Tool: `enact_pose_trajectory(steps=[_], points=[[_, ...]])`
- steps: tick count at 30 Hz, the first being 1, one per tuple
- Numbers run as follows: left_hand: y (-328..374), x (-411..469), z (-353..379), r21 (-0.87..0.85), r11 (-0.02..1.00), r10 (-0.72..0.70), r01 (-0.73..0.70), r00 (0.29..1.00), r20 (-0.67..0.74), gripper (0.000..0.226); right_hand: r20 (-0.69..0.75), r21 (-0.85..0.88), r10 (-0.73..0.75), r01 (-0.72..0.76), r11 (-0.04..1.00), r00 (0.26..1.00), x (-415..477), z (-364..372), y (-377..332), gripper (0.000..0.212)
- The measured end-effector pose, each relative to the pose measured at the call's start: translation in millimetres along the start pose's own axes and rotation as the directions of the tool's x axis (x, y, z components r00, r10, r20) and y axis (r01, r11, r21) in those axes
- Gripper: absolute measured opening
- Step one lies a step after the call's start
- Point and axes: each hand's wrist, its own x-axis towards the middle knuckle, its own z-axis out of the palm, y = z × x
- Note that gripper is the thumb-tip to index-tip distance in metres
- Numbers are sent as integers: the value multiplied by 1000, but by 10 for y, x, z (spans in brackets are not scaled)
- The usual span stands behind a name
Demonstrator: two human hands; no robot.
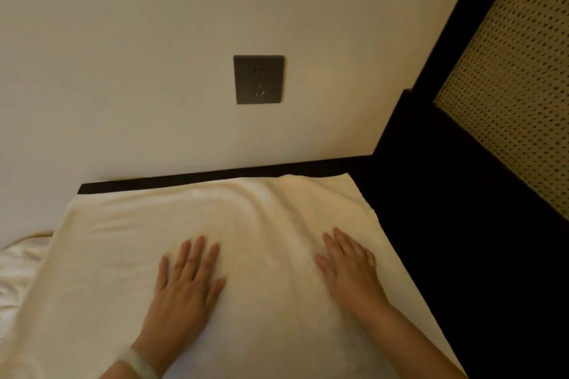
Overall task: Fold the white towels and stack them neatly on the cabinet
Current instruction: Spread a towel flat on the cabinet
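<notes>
1. Lying spread out below the socket [258, 79], the white towel [123, 255] covers the cabinet [184, 181], whose dark top shows only as a thin strip between the towel's far edge and the wall [123, 71].
2. That far edge runs parallel to the wall. From there the towel stretches towards the person and out of the bottom of the view, so its long axis seems to run from wall to person. The near end is cut off, so this cannot be told for sure.
3. Soft ridges in the cloth run from straight below the socket down between the two hands.
4. Below and left of the socket, the left hand [184, 280] lies palm down on the towel with its fingers straight, spread and pointing at the wall. Its grip holds nothing. A pale band [140, 361] sits on that wrist.
5. Below and right of the socket, the right hand [348, 268] lies flat in the same way, its grip also slack and holding nothing.
6. Right of the socket stands a dark frame [446, 55] with a woven cane panel [508, 101], and its dark base lies just beside the towel's right edge.
7. Far below and left of the socket, crumpled white cloth [18, 271] lies beside the towel's left edge.
</notes>
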Motion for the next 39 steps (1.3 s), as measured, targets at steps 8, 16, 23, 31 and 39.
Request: enact_pose_trajectory(steps=[8,16,23,31,39], points=[[811,1092,-75,-28,998,58,-59,998,-11,66,-132,146,210,-190,971,969,970,-598,310,43],[870,1208,209,8,1000,17,-17,1000,-18,70,248,503,433,-497,707,867,1712,-809,478,40],[862,1216,236,-64,997,29,-33,997,-75,64,273,652,234,-358,669,933,1772,-842,516,4],[790,1196,176,-367,929,1,-50,991,-131,72,106,520,-186,105,848,977,1091,-692,32,14],[1137,1307,-216,-624,741,143,-249,966,-216,48,129,631,-150,36,775,980,811,-532,-155,10]])
